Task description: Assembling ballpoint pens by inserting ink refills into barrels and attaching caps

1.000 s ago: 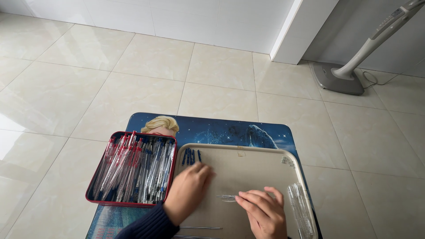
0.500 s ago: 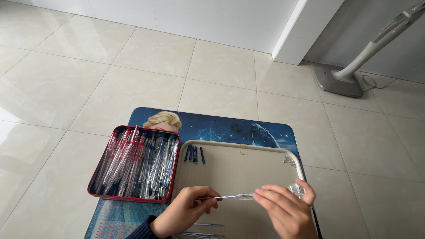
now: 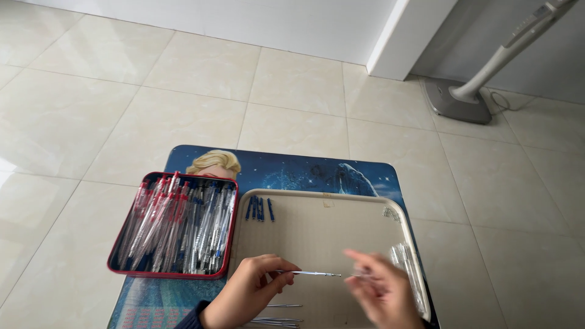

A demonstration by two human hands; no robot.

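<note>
- Sitting over a small table with a blue printed cartoon top (image 3: 292, 167), on a floor of pale glossy tiles (image 3: 183, 79); a grey upright floor appliance (image 3: 469, 97) stands well apart by the white wall.
- Large beige plastic tray with rounded corners (image 3: 329, 225) fills the right of the table; both hands work over its near half.
- Red rectangular metal tin (image 3: 119, 259) lies just beside the tray's left edge, packed with clear-barrelled pens with red and blue ends (image 3: 177, 228).
- Left hand (image 3: 244, 295) pinches one end of a thin pen refill with a metal tip (image 3: 308, 273), held level just above the tray, tip pointing right.
- Right hand (image 3: 381, 292) is motion-blurred near the refill's tip; cannot tell whether its fingers close on anything.
- Clear plastic pen barrels (image 3: 403, 262) lie along the tray's right rim.
- More thin refills (image 3: 274, 317) lie on the tray below the left hand.
- Few small dark blue pen caps (image 3: 259, 209) sit in the tray's far left corner.
- Judgement: work looks like pen assembly. Best kept steady by holding the refill level and still in the left pinch, bringing the other part straight along its axis, low over the tray so a dropped piece stays inside the rim.
</note>
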